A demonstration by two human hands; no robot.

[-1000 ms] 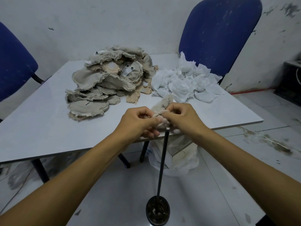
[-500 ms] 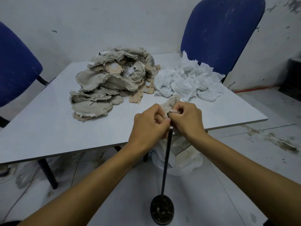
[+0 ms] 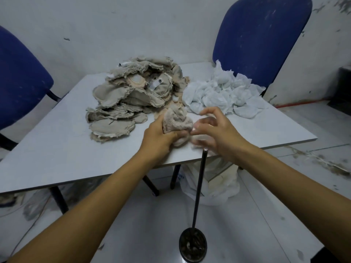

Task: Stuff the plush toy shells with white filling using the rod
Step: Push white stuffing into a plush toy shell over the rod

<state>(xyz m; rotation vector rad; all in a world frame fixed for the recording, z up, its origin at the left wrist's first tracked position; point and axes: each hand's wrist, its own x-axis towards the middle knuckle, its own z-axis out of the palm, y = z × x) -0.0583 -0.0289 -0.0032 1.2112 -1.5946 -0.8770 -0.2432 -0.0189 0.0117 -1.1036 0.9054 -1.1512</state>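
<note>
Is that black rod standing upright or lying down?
Upright. The rod rises from its round base on the floor, its tip just below the right hand.

Dim, flat bluish light, faint shadows, wide-angle bending at edges, motion blur on the right hand (image 3: 214, 133).

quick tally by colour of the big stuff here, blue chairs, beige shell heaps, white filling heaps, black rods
blue chairs: 2, left and right
beige shell heaps: 1
white filling heaps: 1
black rods: 1
total: 5
</note>
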